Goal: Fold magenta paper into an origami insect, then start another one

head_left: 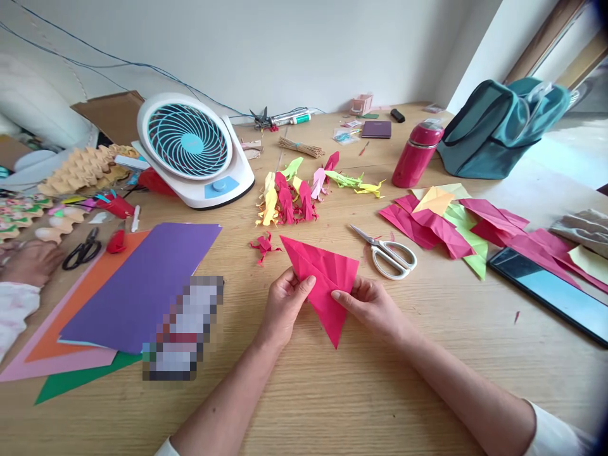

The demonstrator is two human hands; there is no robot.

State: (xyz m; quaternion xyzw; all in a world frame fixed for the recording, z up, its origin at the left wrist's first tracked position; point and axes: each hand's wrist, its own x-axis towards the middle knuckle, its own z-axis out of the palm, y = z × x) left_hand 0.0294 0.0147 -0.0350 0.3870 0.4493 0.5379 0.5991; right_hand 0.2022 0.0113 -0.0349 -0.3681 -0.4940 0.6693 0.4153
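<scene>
A creased sheet of red origami paper (330, 269), folded to a triangle, is held just above the table between both hands. My left hand (285, 303) is closed on its left edge, thumb on top and fingers curled beneath. On the lower right side, my right hand (373, 305) pinches the paper with the thumb on its face; some fingers are hidden behind. A small folded red paper figure (265, 247) lies just beyond the left hand. White-handled scissors (392, 258) rest beyond the right hand, blades pointing away to the left.
Several folded paper figures (285, 197) stand farther back. Creased coloured papers (441, 221), a phone (546, 288), a red bottle (418, 154) and a teal bag (498, 136) are right. A fan (194, 145), purple paper (147, 285) and another person's hand (33, 263) are left.
</scene>
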